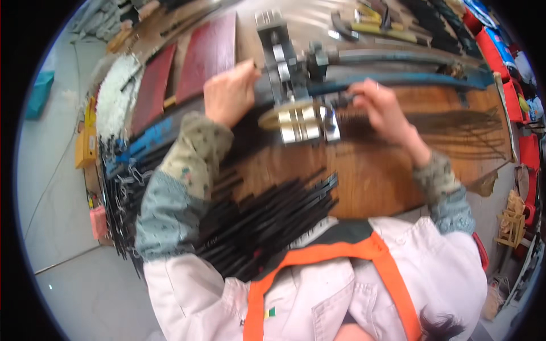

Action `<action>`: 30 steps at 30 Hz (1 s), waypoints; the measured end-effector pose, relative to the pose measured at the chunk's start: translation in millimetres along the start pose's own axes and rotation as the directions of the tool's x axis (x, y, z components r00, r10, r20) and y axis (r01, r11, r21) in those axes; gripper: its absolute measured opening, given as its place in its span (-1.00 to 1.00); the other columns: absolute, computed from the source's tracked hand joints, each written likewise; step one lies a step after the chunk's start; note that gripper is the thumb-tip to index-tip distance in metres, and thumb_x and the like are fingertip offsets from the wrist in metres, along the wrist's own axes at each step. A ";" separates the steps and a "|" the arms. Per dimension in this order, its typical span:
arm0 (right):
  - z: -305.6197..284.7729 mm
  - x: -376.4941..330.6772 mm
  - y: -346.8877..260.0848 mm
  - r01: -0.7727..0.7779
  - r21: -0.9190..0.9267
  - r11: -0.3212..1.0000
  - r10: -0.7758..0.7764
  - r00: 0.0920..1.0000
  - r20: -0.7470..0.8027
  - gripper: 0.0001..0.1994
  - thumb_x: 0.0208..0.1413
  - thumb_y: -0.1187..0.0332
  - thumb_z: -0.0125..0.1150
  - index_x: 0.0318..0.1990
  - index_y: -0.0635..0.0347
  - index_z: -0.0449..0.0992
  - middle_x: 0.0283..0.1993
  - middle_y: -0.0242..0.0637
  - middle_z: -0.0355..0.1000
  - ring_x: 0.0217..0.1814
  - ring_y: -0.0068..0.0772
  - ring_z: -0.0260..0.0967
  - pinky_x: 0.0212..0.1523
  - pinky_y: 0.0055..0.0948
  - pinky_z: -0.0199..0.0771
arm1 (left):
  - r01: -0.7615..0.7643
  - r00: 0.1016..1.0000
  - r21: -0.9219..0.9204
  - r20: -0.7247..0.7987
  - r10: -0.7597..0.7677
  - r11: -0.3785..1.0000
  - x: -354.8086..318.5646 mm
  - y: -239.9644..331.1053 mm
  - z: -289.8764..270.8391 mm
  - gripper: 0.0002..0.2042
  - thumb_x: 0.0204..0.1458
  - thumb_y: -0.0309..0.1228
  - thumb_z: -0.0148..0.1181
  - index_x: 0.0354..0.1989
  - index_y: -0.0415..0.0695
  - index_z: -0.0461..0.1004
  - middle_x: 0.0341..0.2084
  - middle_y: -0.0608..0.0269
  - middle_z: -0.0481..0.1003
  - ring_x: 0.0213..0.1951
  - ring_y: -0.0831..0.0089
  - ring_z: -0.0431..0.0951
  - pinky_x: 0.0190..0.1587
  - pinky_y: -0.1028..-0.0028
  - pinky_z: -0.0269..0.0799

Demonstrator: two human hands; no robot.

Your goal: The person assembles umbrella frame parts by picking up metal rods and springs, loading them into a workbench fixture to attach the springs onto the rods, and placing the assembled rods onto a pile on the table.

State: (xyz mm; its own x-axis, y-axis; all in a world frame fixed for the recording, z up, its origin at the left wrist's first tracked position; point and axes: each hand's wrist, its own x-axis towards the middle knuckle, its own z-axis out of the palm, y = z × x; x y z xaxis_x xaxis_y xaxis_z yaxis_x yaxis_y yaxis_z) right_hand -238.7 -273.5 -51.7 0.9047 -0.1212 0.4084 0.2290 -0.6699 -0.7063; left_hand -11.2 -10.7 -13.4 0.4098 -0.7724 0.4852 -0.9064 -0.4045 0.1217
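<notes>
A metal bench device (pixel 284 71) stands in front of me, with a brass-coloured disc (pixel 291 115) and bright silver blocks (pixel 301 134) at its near end. My left hand (pixel 230 95) is closed in a fist just left of the device; whatever it grips is hidden. On the other side, my right hand (pixel 384 108) has its fingers curled around the end of a short dark handle (pixel 342 100) beside the disc. A heap of long black strips (pixel 273 219) lies close to my body. Thin dark rods (pixel 460 128) stretch across the wooden table to the right, blurred.
Dark red boards (pixel 207 51) and a white pile (pixel 115 94) lie at the left. Blue metal bars (pixel 409 79) run rightward behind my right hand. Yellow-handled tools (pixel 381 25) lie at the back. A yellow box (pixel 86 148) and red bins (pixel 493 54) flank the table (pixel 375 176).
</notes>
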 end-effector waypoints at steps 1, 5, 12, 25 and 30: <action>0.1 3.5 -4.4 -0.093 0.088 0.992 0.090 0.995 0.038 -0.74 0.16 0.51 0.30 0.00 0.32 0.53 -0.25 -0.04 0.48 -0.21 -0.01 0.46 -0.18 -0.21 0.45 | -0.001 1.000 0.038 0.016 0.000 0.999 1.4 -3.5 -2.9 -0.86 0.26 -0.27 0.15 -0.22 -0.06 0.49 -0.46 0.09 0.57 -0.38 0.00 0.60 -0.40 0.11 0.46; 0.3 -15.9 -26.2 -0.051 -0.361 0.931 0.108 0.985 0.138 -0.67 -0.02 0.38 0.44 -0.09 0.23 0.53 -0.25 -0.15 0.51 -0.19 -0.08 0.44 -0.14 -0.19 0.43 | -0.135 0.991 0.153 0.010 0.135 0.979 10.0 -28.8 3.2 -0.89 0.24 -0.30 0.17 -0.27 -0.05 0.47 -0.41 0.19 0.57 -0.38 0.13 0.61 -0.42 0.17 0.46; 52.6 -68.1 -41.2 0.279 -0.543 0.792 -0.081 0.930 0.360 -0.69 -0.12 0.54 0.26 -0.13 0.18 0.54 -0.31 -0.18 0.41 -0.12 -0.05 0.37 -0.11 -0.17 0.39 | -0.085 0.919 0.520 -0.288 0.268 0.850 -31.9 -111.8 -14.1 -0.85 0.15 -0.18 0.25 -0.24 0.08 0.54 -0.37 0.48 0.53 -0.17 0.40 0.50 -0.21 0.15 0.25; 32.8 -53.2 -4.8 -0.530 -0.146 0.835 0.529 0.702 0.477 -0.66 0.33 0.18 0.26 -0.22 0.39 0.59 -0.50 -0.35 0.46 -0.44 -0.48 0.40 -0.37 -0.39 0.33 | -0.094 0.995 0.226 0.062 0.082 0.970 -155.6 34.4 15.3 -0.94 -0.04 -0.34 0.18 -0.43 0.00 0.49 -0.42 0.32 0.44 -0.28 0.34 0.46 -0.27 0.36 0.35; 40.0 -44.7 -6.8 -0.514 -0.062 0.855 0.481 0.745 0.462 -0.62 0.34 0.12 0.27 -0.28 0.34 0.61 -0.56 -0.54 0.37 -0.50 -0.74 0.26 -0.47 -0.60 0.23 | -0.085 0.990 0.294 0.131 0.048 0.952 -160.5 39.1 14.4 -0.94 -0.04 -0.37 0.14 -0.43 -0.04 0.50 -0.44 0.32 0.45 -0.29 0.35 0.46 -0.28 0.39 0.37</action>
State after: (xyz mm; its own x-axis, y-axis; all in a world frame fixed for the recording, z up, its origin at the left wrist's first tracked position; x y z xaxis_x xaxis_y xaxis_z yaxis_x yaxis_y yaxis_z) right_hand -266.4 -234.3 -88.3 0.9501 -0.0744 -0.3029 -0.2917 -0.5564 -0.7780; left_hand -111.0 90.4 -99.1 0.3755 -0.8484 0.3732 -0.8677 -0.4633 -0.1803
